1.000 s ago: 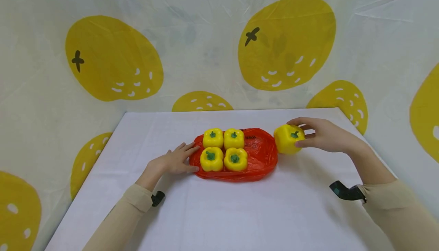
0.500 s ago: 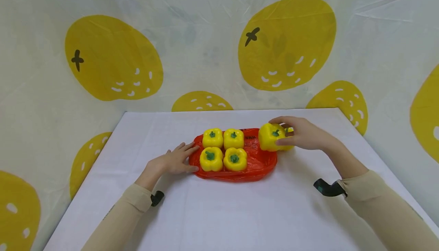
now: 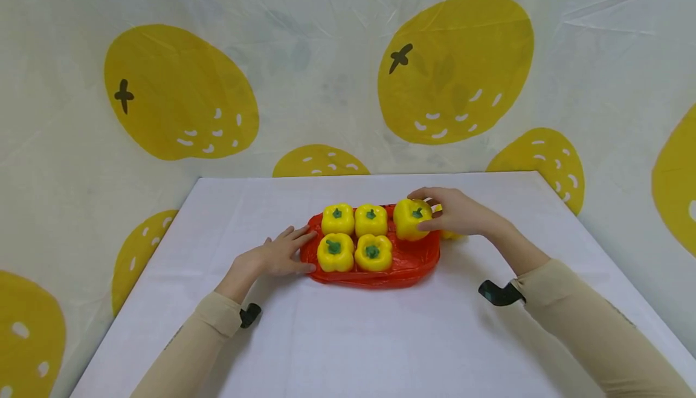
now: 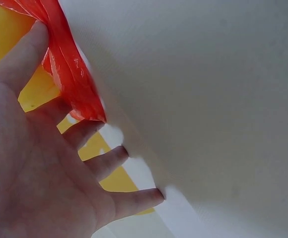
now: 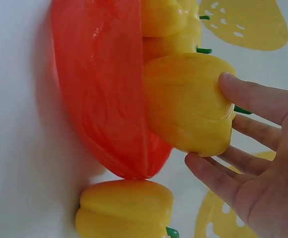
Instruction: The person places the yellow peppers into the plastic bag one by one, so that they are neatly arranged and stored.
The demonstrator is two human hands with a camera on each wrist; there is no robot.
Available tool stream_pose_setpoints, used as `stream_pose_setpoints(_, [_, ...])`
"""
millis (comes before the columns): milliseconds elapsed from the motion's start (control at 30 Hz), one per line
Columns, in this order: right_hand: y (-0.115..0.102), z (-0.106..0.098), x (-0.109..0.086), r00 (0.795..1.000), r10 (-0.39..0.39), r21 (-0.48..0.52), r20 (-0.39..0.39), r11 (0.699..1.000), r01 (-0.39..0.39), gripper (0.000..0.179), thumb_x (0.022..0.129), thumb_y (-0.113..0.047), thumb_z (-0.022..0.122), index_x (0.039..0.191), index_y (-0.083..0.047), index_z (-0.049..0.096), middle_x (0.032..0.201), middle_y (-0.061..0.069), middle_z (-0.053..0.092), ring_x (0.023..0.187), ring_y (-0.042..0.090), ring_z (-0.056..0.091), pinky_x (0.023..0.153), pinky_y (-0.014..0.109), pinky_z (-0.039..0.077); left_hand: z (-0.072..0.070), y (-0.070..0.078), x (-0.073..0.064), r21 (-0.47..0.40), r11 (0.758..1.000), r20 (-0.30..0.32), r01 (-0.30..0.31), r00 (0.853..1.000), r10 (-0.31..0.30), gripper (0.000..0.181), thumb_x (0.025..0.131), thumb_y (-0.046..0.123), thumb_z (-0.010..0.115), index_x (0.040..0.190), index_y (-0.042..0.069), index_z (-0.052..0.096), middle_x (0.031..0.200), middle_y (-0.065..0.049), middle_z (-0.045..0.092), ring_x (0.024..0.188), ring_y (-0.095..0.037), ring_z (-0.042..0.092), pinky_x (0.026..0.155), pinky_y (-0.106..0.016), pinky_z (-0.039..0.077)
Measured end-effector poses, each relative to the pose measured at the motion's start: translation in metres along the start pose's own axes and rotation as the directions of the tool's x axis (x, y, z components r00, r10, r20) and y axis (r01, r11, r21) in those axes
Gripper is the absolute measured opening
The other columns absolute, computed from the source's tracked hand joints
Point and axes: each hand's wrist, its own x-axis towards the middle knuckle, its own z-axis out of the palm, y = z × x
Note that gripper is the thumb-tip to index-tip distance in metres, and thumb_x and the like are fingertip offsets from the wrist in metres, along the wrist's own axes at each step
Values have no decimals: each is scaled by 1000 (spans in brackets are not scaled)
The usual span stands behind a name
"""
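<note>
My right hand (image 3: 457, 211) grips a yellow bell pepper (image 3: 410, 220) by its right side, thumb in front and fingers behind. This pepper is at the right part of a red plastic bag (image 3: 408, 262), beside the others; in the right wrist view its lower part is hidden by the bag's raised rim (image 5: 104, 99). Several yellow bell peppers (image 3: 335, 252) with green stems sit upright in the bag in two rows. My left hand (image 3: 277, 255) touches the bag's left edge, fingers straight and spread, as the left wrist view shows with the red plastic (image 4: 74, 74) under the thumb and forefinger.
Another yellow bell pepper (image 5: 126, 208) lies outside the bag at its right end, mostly hidden behind my right hand in the head view. A white cloth covers the table (image 3: 348, 337). Behind stands a curtain (image 3: 326, 84) printed with large yellow fruit.
My right hand has carried the bell pepper leftward, from beyond the bag's right end to over its right part. The pepper outside has come into view behind that hand. My left hand stays put.
</note>
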Motion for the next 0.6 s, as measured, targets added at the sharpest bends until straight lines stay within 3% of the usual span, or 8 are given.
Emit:
stream_pose_setpoints(233, [-2,10,11,1000,-2,-15,23,1000,2,59,88,-18,81,141,-6,58,138,15,59,122,36,55,93,47,57,0,-2,0,1,1000,-3,-6,1000,6,87,94,51,68,164,20,29,170,-9,20,154,-42,10,111,-79,12])
stream_pose_setpoints(600, [0,20,18,998,59,-46,34,997,-58,60,90,-19,79,143,-6,57,140,17,58,127,39,52,100,54,52,0,-2,0,-6,1000,-4,-9,1000,9,87,94,52,68,164,20,28,170,-9,19,154,-43,9,110,-80,11])
